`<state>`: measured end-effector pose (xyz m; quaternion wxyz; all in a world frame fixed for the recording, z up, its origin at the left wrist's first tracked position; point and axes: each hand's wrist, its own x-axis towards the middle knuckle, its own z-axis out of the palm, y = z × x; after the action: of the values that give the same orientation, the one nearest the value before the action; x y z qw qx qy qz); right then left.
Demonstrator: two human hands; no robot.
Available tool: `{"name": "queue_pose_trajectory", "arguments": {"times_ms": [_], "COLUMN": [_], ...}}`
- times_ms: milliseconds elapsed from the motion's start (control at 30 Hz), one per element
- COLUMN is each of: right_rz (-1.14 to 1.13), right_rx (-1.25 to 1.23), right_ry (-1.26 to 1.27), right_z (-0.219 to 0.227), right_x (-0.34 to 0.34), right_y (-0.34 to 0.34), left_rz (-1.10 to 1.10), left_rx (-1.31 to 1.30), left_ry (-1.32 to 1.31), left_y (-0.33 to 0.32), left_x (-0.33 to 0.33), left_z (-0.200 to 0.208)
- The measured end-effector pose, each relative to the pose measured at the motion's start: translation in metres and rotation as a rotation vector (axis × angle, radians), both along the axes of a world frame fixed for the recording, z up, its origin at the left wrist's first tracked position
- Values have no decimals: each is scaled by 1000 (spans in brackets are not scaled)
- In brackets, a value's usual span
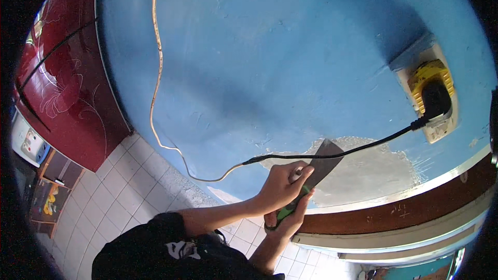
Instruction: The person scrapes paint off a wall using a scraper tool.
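My right hand (pixel 295 217) is wrapped round the green-and-black handle (pixel 286 210) of a putty knife. The knife's broad grey blade (pixel 327 159) points up and right, over a rough grey patch (pixel 363 176) low on the blue wall. My left hand (pixel 282 187) is closed just above the handle, beside the base of the blade. Between its thumb and fingers shows the end of a small pale rod-like thing (pixel 296 174); the rest of it is hidden. A black cable (pixel 363 148) passes across the blade's upper part in this view.
The cable runs from a yellow adapter (pixel 429 75) in a white wall socket (pixel 441 130) and joins a thin pale wire (pixel 154 88). A brown ledge (pixel 373 220) lies below the patch. At left are a dark red panel (pixel 67 83), shelves (pixel 49 199) and white floor tiles (pixel 116 186).
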<state>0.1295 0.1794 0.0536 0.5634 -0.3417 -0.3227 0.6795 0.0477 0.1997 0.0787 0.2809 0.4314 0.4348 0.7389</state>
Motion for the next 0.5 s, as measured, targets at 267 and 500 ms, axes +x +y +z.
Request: {"name": "queue_pose_trajectory", "arguments": {"times_ms": [267,500], "right_rz": [-105,-21], "right_rx": [-79,-43], "right_ry": [44,52], "right_z": [-12,-12], "right_x": [4,11], "right_y": [-8,-2], "left_rz": [-79,-100], "left_rx": [-129,-148], "left_ry": [-15,-31], "left_y": [-21,-13], "left_x": [9,2], "left_z": [-9,5]}}
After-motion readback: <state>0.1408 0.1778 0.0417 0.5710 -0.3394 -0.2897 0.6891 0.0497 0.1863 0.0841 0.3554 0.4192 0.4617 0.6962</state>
